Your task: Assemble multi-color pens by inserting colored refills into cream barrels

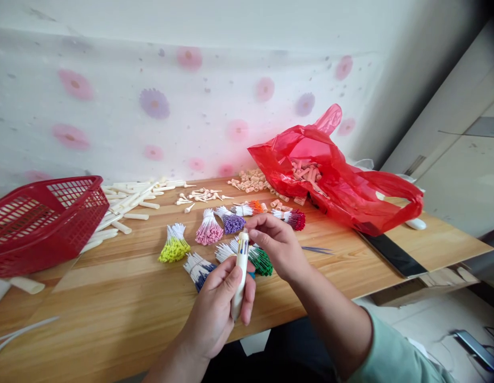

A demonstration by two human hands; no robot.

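Observation:
My left hand (221,303) is wrapped round a white multicolour pen (241,274), held upright and slightly tilted above the table's front edge. Small coloured sliders show in slots near the pen's top. At that top end, the thumb and forefinger of my right hand (273,239) are pinched together; whatever small part lies between them is hidden. Behind my hands lie banded bundles of thin white refills with coloured ends: yellow (175,243), pink (209,227), purple (231,219), orange (249,208), dark red (290,217), green (261,259) and dark blue (199,268).
A red plastic basket (75,223) stands at the left beside white pen barrels (123,205). Small cream tips (203,195) and peach parts (250,181) lie near the wall. At the right, a red plastic bag (343,191) holds more peach pieces, near a black flat object (390,255) and tweezers (317,249).

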